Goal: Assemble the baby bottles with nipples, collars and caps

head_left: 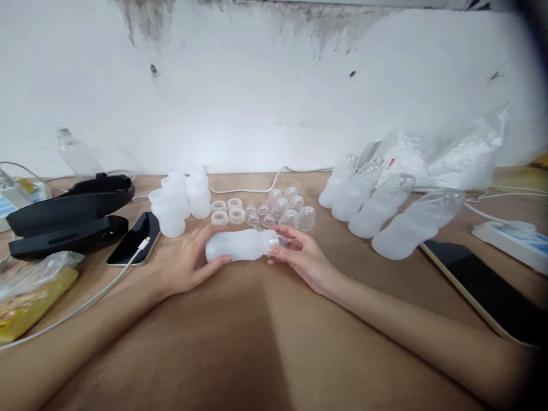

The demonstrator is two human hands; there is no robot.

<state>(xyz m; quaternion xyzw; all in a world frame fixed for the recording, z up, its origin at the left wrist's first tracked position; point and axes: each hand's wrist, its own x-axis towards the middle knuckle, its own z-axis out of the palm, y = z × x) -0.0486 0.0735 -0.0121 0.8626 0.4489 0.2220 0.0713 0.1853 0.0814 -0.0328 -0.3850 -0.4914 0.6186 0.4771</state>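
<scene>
A frosted white baby bottle (pixel 237 245) lies on its side between my hands, just above or on the table. My left hand (pixel 194 260) is wrapped round its base end. With thumb and fingers, my right hand (pixel 299 257) grips the collar end, where a clear nipple (pixel 286 241) pokes out. Behind the bottle are several white collar rings (pixel 220 217), several clear nipples (pixel 269 220) and several clear dome caps (pixel 289 218). Open-topped bottles (pixel 171 212) stand to the left of the rings. Several capped bottles (pixel 396 234) stand in a row at the right.
At the left lie a black headset-like case (pixel 72 214), a phone (pixel 135 240) with a white cable (pixel 107 285) across it, and a yellow packet (pixel 40 291). On the right are another phone (pixel 483 285), a power strip (pixel 514 242) and plastic bags (pixel 466 154). A white wall (pixel 257 103) bounds the back.
</scene>
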